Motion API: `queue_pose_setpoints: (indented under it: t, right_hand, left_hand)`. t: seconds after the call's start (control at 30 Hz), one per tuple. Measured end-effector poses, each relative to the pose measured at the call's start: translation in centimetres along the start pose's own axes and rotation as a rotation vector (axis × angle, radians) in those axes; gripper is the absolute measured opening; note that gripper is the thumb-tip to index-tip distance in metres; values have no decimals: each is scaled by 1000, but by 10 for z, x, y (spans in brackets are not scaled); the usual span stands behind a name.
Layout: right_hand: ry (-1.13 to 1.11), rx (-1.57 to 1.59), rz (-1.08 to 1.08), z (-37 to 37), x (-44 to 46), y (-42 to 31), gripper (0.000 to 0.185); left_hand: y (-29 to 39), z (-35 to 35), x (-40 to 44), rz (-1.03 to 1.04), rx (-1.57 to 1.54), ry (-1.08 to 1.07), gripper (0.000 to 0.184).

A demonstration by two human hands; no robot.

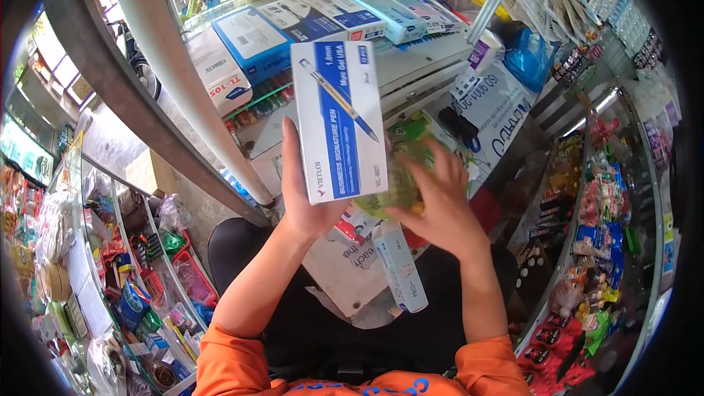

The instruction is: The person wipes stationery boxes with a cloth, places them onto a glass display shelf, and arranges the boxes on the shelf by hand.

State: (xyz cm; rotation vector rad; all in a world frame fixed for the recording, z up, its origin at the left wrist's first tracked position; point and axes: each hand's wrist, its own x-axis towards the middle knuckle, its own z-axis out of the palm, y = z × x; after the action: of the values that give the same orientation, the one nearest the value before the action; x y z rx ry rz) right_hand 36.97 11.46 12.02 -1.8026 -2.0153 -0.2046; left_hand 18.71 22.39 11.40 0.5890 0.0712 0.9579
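My left hand [306,187] grips a white and blue box of pens [341,121], tilted upright, with a pen printed on its front. My right hand [444,202] is curled around a crumpled yellow-green thing [396,183], held against the box's right edge; whether it is cloth or plastic I cannot tell. Below the hands, a slim pale-blue box [400,268] rests at a slant near my lap. The fingers behind the pen box are hidden.
Several pen boxes, one blue and white [253,40], line the glass counter ahead. A dark object [458,126] lies on the printed board. Packed shelves stand left and right [601,227]. A metal post [169,66] rises at front left.
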Motion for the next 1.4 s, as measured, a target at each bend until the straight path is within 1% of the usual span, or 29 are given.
queue_pose_setpoints:
  t: [0.03, 0.07, 0.1, 0.13, 0.17, 0.2, 0.27, 0.3, 0.33, 0.4, 0.43, 0.47, 0.53, 0.57, 0.6, 0.63, 0.67, 0.7, 0.77, 0.8, 0.87, 0.9, 1.0, 1.07, 1.17, 1.2, 1.27, 1.3, 1.4]
  right_hand:
    - [18, 35, 29, 15, -2, -1, 45]
    - [14, 44, 25, 19, -1, 1, 45]
    - [-28, 19, 31, 23, 0, 3, 40]
    - [-71, -6, 38, 27, 1, 4, 34]
    - [-16, 10, 13, 30, 5, 7, 19]
    - [-23, 16, 17, 30, 7, 9, 19]
    - [42, 178, 89, 23, 12, 10, 20]
    - [139, 194, 88, 23, 14, 10, 16]
    - [139, 191, 87, 23, 17, 7, 16]
    - [391, 716, 410, 18, 21, 2, 15]
    - [469, 795, 366, 13, 21, 5, 16]
    - [522, 872, 369, 0, 24, -1, 16]
    - [705, 885, 226, -18, 27, -16, 13]
    - [736, 891, 101, -24, 28, -25, 14]
    - [765, 896, -25, -27, 28, -36, 14]
    - [726, 866, -163, -26, 25, -46, 12]
    - [592, 680, -312, -27, 23, -45, 13]
    - [339, 480, -343, -36, 19, -55, 16]
    - [277, 144, -489, -15, 17, -75, 39]
    - [280, 137, -490, -11, 20, -80, 39]
    - [183, 9, -458, -9, 24, -85, 52]
    - [146, 15, -432, -10, 28, -82, 59]
    - [134, 5, -363, -19, 43, -86, 55]
    - [183, -28, -356, -21, 53, -83, 56]
    - [333, -110, -252, -31, 72, -74, 52]
    - [329, -108, -249, -32, 80, -66, 52]
    - [530, -31, -217, -35, 94, -52, 54]
    - [528, -32, -211, -35, 97, -49, 54]
    - [527, 133, -140, -36, 100, -50, 54]
  left_hand:
    - [2, -7, 1, -45, 14, -96, 96]
    - [6, -9, 2, -92, 29, -191, 101]
    - [2, 0, 1, -62, 8, -58, 105]
    - [3, -1, 1, -64, 12, -48, 105]
    - [3, -3, 1, -80, 14, -23, 104]
    - [3, -5, 1, -97, 13, 1, 104]
    - [2, -14, 1, -114, 9, 1, 103]
    - [2, -17, 1, -127, 9, -8, 102]
    - [3, -16, 1, -126, 7, -9, 102]
    - [2, -14, -1, -162, -29, -11, 101]
    - [1, -24, -1, -187, -77, -95, 93]
    - [1, -23, -3, -190, -83, -101, 93]
    - [0, -19, -7, -196, -61, 6, 84]
    - [0, -24, -8, -198, -44, -58, 78]
    - [0, -22, -8, -200, 41, -62, 79]
    - [1, -17, -8, -202, 17, -54, 78]
    - [2, -11, -10, -204, -7, -47, 78]
    - [3, -8, -11, -206, -22, -75, 77]
    - [8, 4, -16, -237, -87, -83, 73]
    - [7, 0, -16, -236, -87, -90, 73]
    - [3, -10, -18, -36, 325, -188, 70]
    - [5, -7, -25, -56, 406, -206, 64]
    - [5, -5, -27, -108, 442, -250, 64]
    - [5, -5, -27, -161, 483, -284, 64]
    - [2, -7, -30, -236, 540, -324, 65]
    - [2, -8, -32, -263, 559, -333, 65]
    - [2, -10, -34, -320, 600, -357, 65]
    - [2, -9, -35, -326, 598, -358, 65]
    - [6, -2, -32, -381, 411, -339, 65]
